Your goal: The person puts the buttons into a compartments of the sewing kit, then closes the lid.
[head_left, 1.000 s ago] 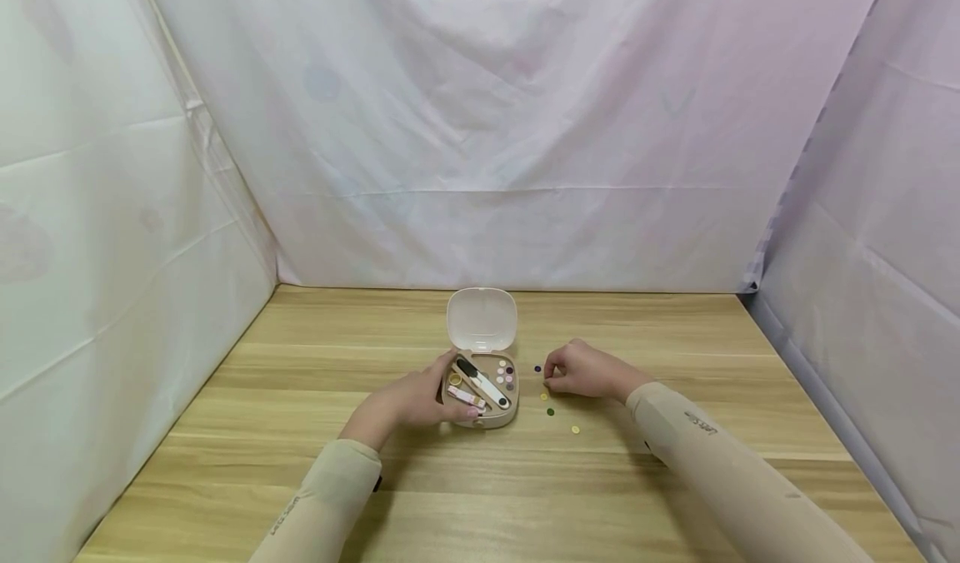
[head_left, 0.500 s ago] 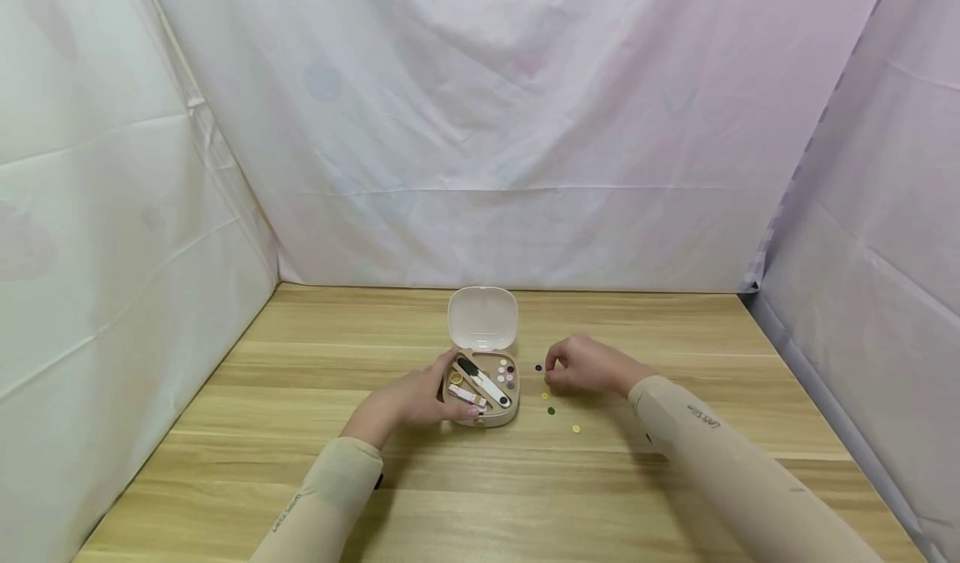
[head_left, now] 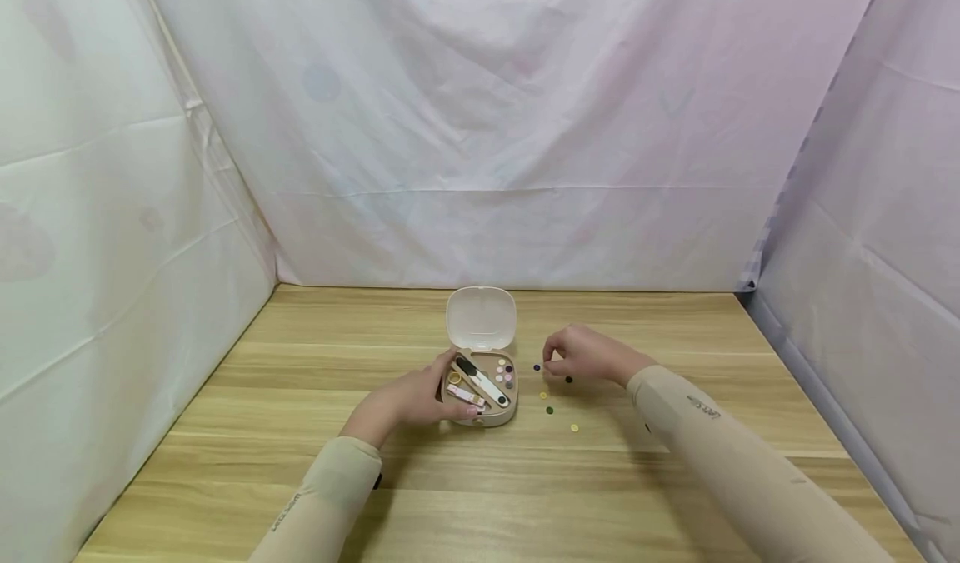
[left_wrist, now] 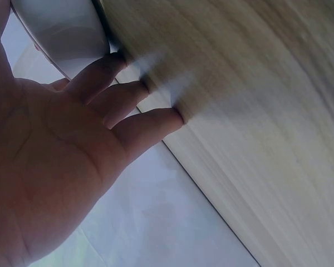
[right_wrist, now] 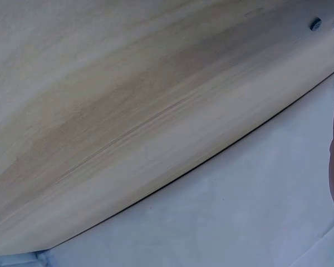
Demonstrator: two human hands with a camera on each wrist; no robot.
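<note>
A small beige case (head_left: 501, 419) stands on the table with its pale lid (head_left: 482, 319) raised. My left hand (head_left: 416, 396) grips its left side, the thumb at the front and a finger near the back corner. In the left wrist view the case (left_wrist: 72, 33) is at the top left, and the other fingers (left_wrist: 150, 130) stretch beside it. My right hand (head_left: 588, 355) hovers right of the case, thumb and index tips together; whether a button sits between them is too small to see. Near it lie a blue button (head_left: 537, 367) and a dark button (head_left: 568, 380).
Inside the case are a black-and-white tool (head_left: 483, 381), a pink-and-white patterned piece (head_left: 467, 395), a gold ring (head_left: 455, 377) and several small buttons (head_left: 501, 371). On the table lie a yellow button (head_left: 543, 396), a green button (head_left: 550, 411) and a paler yellow button (head_left: 574, 428). Cloth (head_left: 480, 130) hangs behind.
My right hand has risen slightly and shifted away from me, and the dark button beneath it has come into sight. The left hand and the case have stayed put.
</note>
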